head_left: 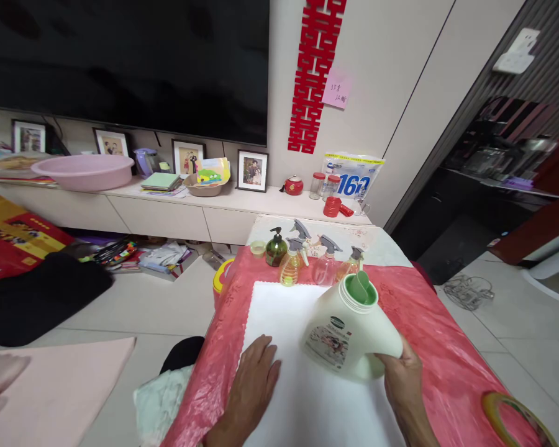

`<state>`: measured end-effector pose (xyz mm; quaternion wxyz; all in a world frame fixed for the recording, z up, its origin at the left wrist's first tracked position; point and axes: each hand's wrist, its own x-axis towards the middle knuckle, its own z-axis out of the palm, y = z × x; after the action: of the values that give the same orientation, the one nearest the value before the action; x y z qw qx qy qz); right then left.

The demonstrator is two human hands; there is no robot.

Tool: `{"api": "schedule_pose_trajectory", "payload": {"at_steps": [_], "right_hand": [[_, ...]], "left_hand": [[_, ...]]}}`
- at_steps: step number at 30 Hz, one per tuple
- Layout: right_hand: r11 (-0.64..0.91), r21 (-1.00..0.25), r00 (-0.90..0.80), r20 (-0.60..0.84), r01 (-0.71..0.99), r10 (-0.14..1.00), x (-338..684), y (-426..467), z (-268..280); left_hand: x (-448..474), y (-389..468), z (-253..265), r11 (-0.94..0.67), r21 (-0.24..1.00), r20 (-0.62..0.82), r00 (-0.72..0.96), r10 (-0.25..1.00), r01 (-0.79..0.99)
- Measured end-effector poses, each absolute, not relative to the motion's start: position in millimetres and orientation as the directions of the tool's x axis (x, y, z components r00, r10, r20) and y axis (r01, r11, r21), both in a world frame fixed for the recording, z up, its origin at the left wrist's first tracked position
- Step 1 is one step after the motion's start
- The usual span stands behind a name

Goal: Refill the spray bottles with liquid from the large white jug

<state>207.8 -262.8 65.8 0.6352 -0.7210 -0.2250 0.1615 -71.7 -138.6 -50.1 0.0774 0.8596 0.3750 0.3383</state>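
I was in a home, most likely the living room. A big black TV hung on the wall. Below it, framed pictures of people stood on a long, low cabinet near a pink tub. Red paper shapes hung beside the TV.

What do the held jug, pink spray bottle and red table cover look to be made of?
Jug: likely opaque plastic, satin finish, judging by its soft sheen and ringed neck. Pink spray bottle: transparent and glossy, so probably plastic, though glass is possible. Red table cover: seemingly thin plastic film, given its shiny wrinkles.
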Motion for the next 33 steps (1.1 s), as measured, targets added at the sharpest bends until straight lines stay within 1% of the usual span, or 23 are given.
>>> {"api": "schedule_pose_trajectory", "payload": {"at_steps": [2, 5, 7, 8, 9, 10, 11, 12, 14, 15, 17, 21, 25, 27, 29, 33], "right_hand": [[-0.112, -0.989, 0.822, 0.014, 0.095, 0.570, 211.9, -266.9, 66.0], [-0.157, -0.986, 0.705, -0.077, 0.049, 0.705, 224.3, -277.2, 79.2], [-0.203, -0.979, 0.524, -0.154, 0.037, 0.838, 241.0, -286.6, 95.3], [-0.222, -0.974, 0.385, -0.186, 0.049, 0.904, 251.7, -290.5, 103.9], [-0.198, -0.978, 0.259, -0.176, 0.063, 0.950, 263.3, -292.6, 112.1], [-0.168, -0.984, 0.204, -0.154, 0.052, 0.967, 275.1, -292.3, 119.3], [-0.170, -0.985, 0.222, -0.158, 0.037, 0.962, 286.4, -288.7, 125.2], [-0.188, -0.982, 0.298, -0.170, 0.033, 0.939, 296.7, -281.7, 129.6], [-0.234, -0.971, 0.500, -0.177, 0.052, 0.848, 313.3, -257.7, 134.4], [-0.238, -0.968, 0.563, -0.153, 0.080, 0.812, 319.7, -241.6, 135.2], [-0.245, -0.958, 0.633, -0.097, 0.151, 0.768, 329.6, -205.2, 135.1], [-0.367, -0.876, 0.694, -0.053, 0.313, 0.718, 340.2, -135.4, 131.2], [-0.492, -0.765, 0.693, -0.083, 0.416, 0.716, 337.9, -93.5, 123.5], [-0.536, -0.722, 0.700, -0.101, 0.437, 0.707, 333.5, -85.6, 119.3], [-0.559, -0.702, 0.726, -0.087, 0.441, 0.682, 329.1, -84.8, 116.3], [-0.539, -0.736, 0.804, 0.011, 0.409, 0.595, 324.9, -98.9, 119.0]], "left_hand": [[-72.0, -138.9, -51.0, -0.707, 0.381, 0.530, 0.486, 0.695, 0.596], [-73.1, -140.3, -52.2, -0.704, 0.378, 0.532, 0.482, 0.697, 0.601], [-73.8, -140.9, -52.9, -0.706, 0.373, 0.526, 0.490, 0.695, 0.602], [-74.0, -141.0, -53.1, -0.710, 0.366, 0.528, 0.494, 0.691, 0.602], [-74.1, -140.9, -53.2, -0.714, 0.357, 0.535, 0.494, 0.685, 0.603], [-74.1, -140.6, -53.0, -0.719, 0.348, 0.546, 0.493, 0.677, 0.602], [-74.2, -140.2, -52.6, -0.723, 0.340, 0.556, 0.491, 0.670, 0.601], [-74.3, -139.6, -51.8, -0.728, 0.333, 0.565, 0.492, 0.663, 0.599], [-75.0, -138.6, -49.3, -0.733, 0.327, 0.562, 0.501, 0.658, 0.597], [-75.6, -138.1, -47.7, -0.735, 0.324, 0.558, 0.507, 0.657, 0.596], [-77.0, -137.1, -44.8, -0.739, 0.310, 0.554, 0.518, 0.652, 0.598], [-77.7, -135.4, -40.9, -0.756, 0.269, 0.584, 0.523, 0.621, 0.597], [-74.7, -134.1, -38.2, -0.769, 0.217, 0.645, 0.503, 0.576, 0.602], [-73.6, -133.4, -37.4, -0.773, 0.190, 0.674, 0.492, 0.550, 0.605], [-73.8, -132.3, -37.9, -0.779, 0.167, 0.688, 0.494, 0.532, 0.605], [-77.4, -129.1, -42.4, -0.795, 0.130, 0.679, 0.531, 0.507, 0.592]]}}
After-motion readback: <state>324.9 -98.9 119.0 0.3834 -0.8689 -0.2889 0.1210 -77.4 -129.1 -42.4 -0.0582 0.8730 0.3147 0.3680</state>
